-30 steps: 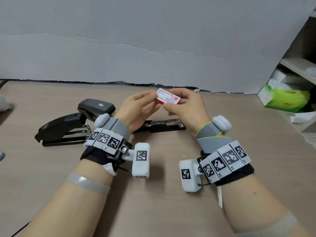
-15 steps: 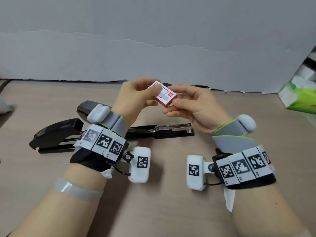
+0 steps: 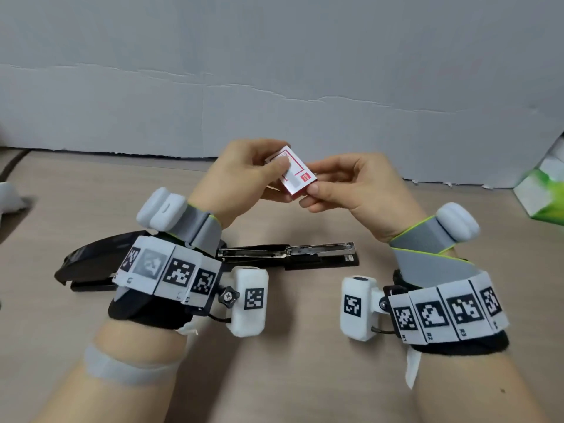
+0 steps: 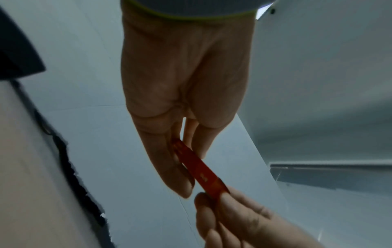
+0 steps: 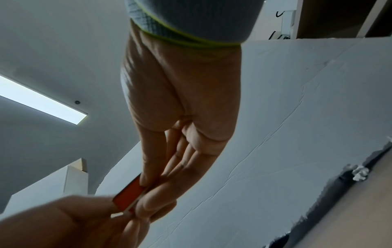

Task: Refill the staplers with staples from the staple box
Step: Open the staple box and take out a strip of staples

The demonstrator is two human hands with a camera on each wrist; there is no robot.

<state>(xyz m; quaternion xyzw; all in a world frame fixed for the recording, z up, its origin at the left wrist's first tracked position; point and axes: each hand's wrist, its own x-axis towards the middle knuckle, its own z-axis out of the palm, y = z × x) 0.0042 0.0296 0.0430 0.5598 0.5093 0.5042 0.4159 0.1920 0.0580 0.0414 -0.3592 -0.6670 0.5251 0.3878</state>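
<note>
Both hands hold a small red-and-white staple box (image 3: 294,172) in the air above the table. My left hand (image 3: 244,175) pinches its far end with the thumb on top. My right hand (image 3: 345,184) pinches its near end between thumb and forefinger. The wrist views show the box edge-on as a red strip (image 4: 199,169) (image 5: 129,191) between both hands' fingers. Below the hands a black stapler (image 3: 293,254) lies flat, swung open, its metal staple channel facing up. A second black stapler (image 3: 91,264) sits to the left, partly hidden by my left wrist.
A wooden table (image 3: 305,377) runs to a grey paper backdrop (image 3: 274,71). A green and white package (image 3: 543,193) stands at the right edge. A white object (image 3: 9,196) lies at the far left edge.
Both hands have raised the staple box a little and turned it, so that it now points towards me, one end in each hand. The camera view has shifted to the left.
</note>
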